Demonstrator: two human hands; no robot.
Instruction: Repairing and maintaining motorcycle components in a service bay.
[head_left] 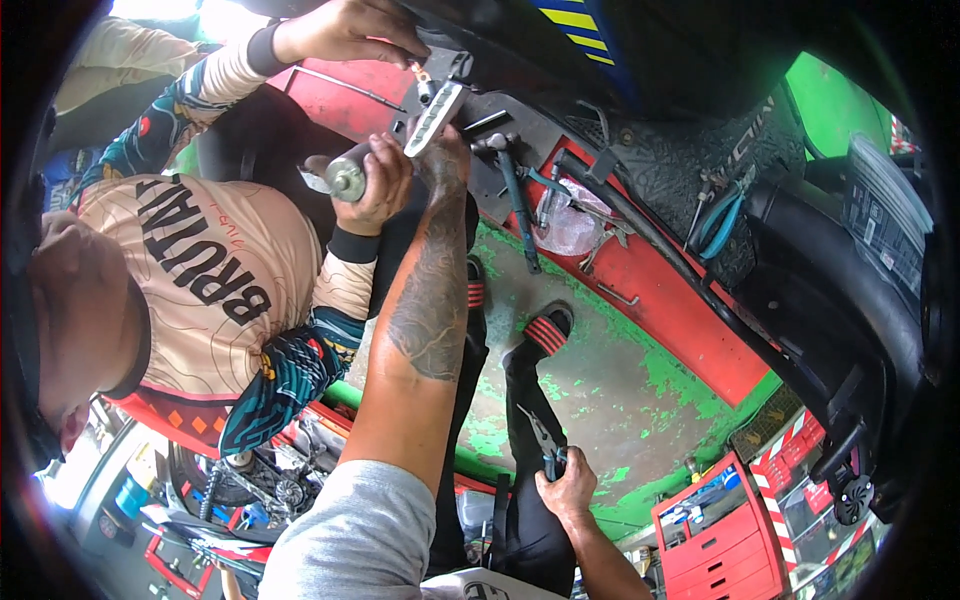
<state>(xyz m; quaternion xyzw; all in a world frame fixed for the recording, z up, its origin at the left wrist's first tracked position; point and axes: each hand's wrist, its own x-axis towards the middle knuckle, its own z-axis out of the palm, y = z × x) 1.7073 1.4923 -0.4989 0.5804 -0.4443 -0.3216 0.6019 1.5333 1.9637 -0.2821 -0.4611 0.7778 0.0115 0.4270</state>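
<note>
My left hand (443, 157), at the end of a tattooed forearm, reaches up to a ridged, light metal footrest-like piece (436, 120). That piece covers most of its fingers, so their grip is hidden. Down by my right knee, my right hand (568, 487) is closed around the handles of long-nosed pliers (544, 437), their jaws pointing up and left. Close to my left hand, a co-worker's hand (381, 185) holds a grey metal cylinder (347, 178). The co-worker's other hand (352, 32) is above, beside a small metal fitting (424, 84).
A hammer (518, 200) lies on the edge of a red platform (655, 320) under a black scooter body (820, 260). Blue-handled pliers (722, 222) rest on the footboard. A red tool cabinet (715, 540) stands at lower right; a partly dismantled motorcycle (285, 485) is at lower left.
</note>
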